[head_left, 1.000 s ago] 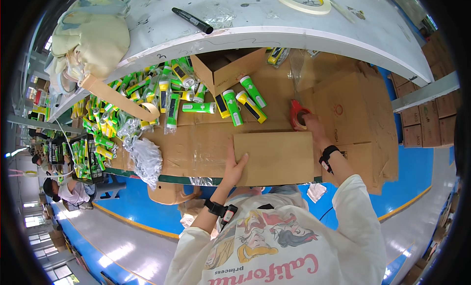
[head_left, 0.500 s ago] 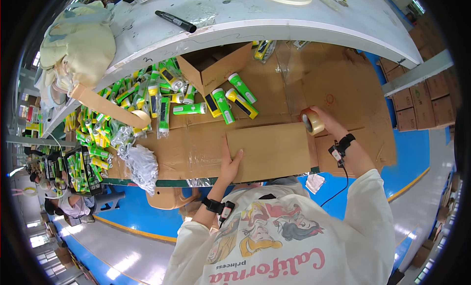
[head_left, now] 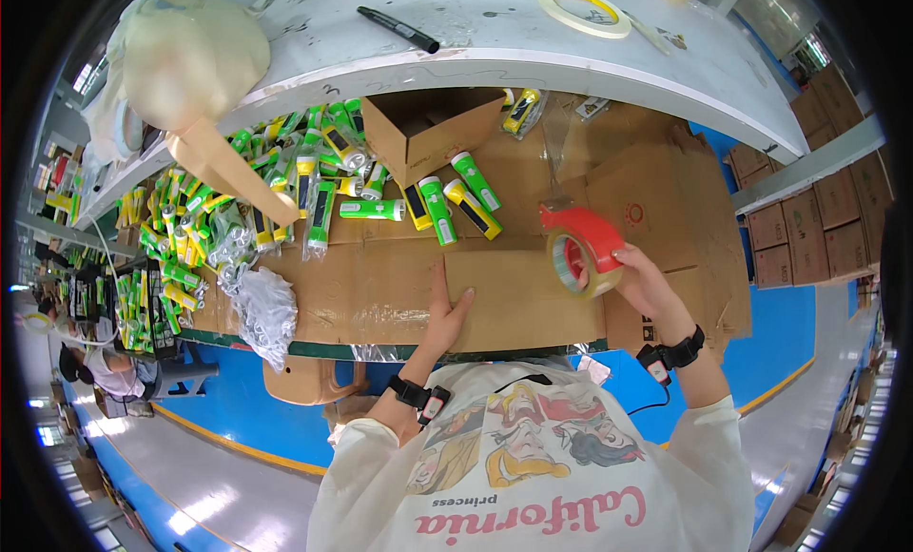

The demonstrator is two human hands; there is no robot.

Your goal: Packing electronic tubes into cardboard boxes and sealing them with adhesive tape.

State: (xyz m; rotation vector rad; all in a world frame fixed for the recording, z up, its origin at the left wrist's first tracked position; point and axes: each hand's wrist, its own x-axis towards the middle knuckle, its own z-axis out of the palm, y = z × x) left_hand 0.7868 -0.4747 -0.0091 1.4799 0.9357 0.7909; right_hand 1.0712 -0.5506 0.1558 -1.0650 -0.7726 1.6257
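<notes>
A plain brown cardboard box [head_left: 533, 309] lies at the near edge of the cardboard-covered work surface. My left hand [head_left: 445, 314] grips its left end, thumb over the top and fingers stretched along the side. In my right hand [head_left: 645, 278] is a red tape dispenser [head_left: 594, 232] with a roll of clear tape, held above the box's right end. Beyond the box lie several green, white and yellow flashlights [head_left: 437, 210], some apart from the large pile [head_left: 181, 219] at the left.
An open cardboard carton [head_left: 433, 138] stands behind the loose flashlights. Crumpled clear plastic bags [head_left: 263, 309] lie near the left front edge. A raised grey shelf [head_left: 485, 62] crosses the far side, bearing a black marker [head_left: 399, 29] and a tape roll [head_left: 585, 10]. Stacked cartons [head_left: 813, 224] stand at right.
My right hand has brought the tape dispenser inward and turned it, so its red body now shows beside the roll. My left hand stays on the box. The view has shifted slightly.
</notes>
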